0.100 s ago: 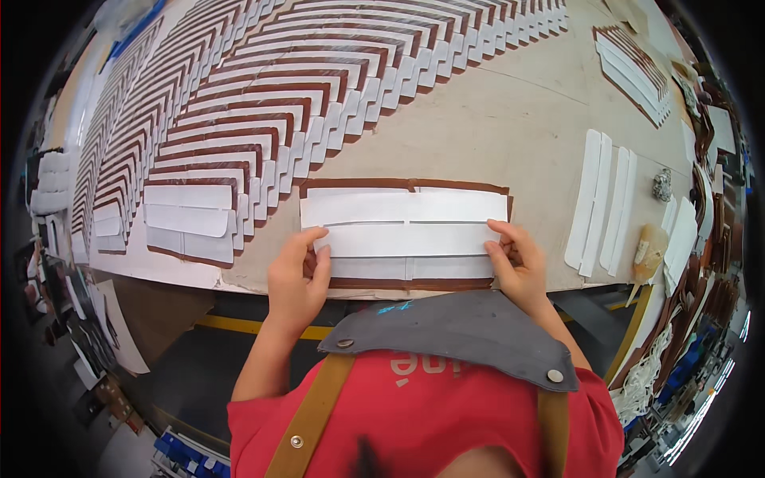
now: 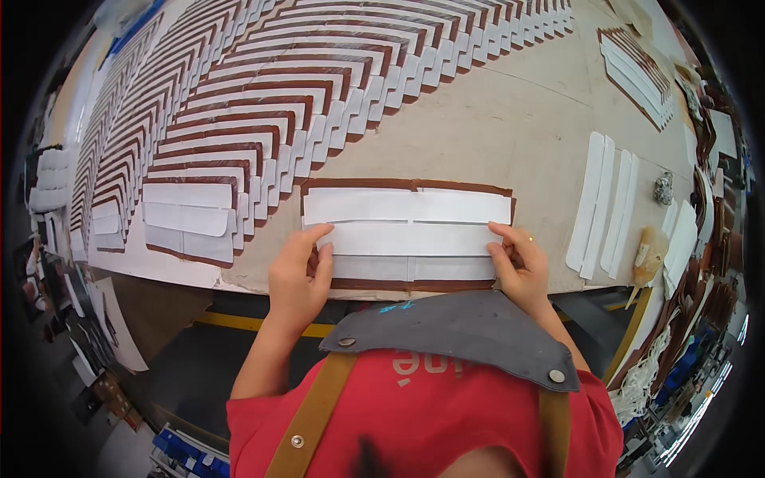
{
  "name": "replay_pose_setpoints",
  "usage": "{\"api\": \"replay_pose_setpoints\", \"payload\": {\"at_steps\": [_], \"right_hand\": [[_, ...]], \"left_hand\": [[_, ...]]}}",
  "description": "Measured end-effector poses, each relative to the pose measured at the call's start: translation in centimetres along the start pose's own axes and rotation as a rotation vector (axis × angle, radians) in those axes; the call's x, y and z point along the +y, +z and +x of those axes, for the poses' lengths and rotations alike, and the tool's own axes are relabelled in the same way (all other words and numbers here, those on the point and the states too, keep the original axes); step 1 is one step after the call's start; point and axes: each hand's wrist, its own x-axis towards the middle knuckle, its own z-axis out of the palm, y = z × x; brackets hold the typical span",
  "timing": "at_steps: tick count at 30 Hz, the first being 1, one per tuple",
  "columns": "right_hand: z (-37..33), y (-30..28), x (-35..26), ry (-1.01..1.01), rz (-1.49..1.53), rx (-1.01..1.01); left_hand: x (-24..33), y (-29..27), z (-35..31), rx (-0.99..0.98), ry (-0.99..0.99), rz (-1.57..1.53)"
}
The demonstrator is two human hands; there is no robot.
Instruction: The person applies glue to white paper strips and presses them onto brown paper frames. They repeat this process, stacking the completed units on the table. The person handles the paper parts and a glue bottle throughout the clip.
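Directly before me, near the table's front edge, lies a brown-edged panel (image 2: 414, 285) with white strips laid across it. My left hand (image 2: 301, 267) pinches the left end of a long white strip (image 2: 410, 239) between thumb and forefinger. At the strip's right end, my right hand (image 2: 518, 259) grips it the same way. This strip lies over the panel's lower middle, just below another white strip (image 2: 410, 205). A pale grey-white layer shows beneath it, above the brown lower border. Whether the held strip touches the panel along its whole length I cannot tell.
Overlapping rows of similar brown-and-white panels (image 2: 263, 131) cover the table's left and far side. To the right lie loose white strips (image 2: 610, 207), a crumpled silvery lump (image 2: 663, 187) and a yellowish bottle with a brush-like tip (image 2: 649, 255). A smaller panel stack (image 2: 636, 78) sits far right.
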Motion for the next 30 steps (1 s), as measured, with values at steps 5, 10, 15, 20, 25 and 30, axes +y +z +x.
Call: {"api": "replay_pose_setpoints", "payload": {"at_steps": [5,10,15,20,25,30], "right_hand": [[0.3,0.1,-0.3,0.007,-0.052,0.001],[0.6,0.0,-0.7,-0.043,-0.124,-0.005],[0.8,0.1,-0.7,-0.048,-0.163,-0.021],[0.7,0.2,-0.6,-0.049,-0.188,-0.016],[0.6,0.1,-0.5,-0.052,-0.211,-0.003],[0.8,0.3,-1.2,-0.064,-0.244,0.004]], "left_hand": [[0.0,0.0,0.5,-0.023,0.019,0.044],[0.3,-0.2,1.0,-0.055,0.017,0.090],[0.4,-0.5,1.1,-0.080,-0.017,0.101],[-0.1,-0.6,1.1,-0.082,0.006,0.116],[0.1,-0.4,1.0,-0.069,-0.013,0.089],[0.5,-0.7,1.2,-0.143,-0.059,0.153]]}}
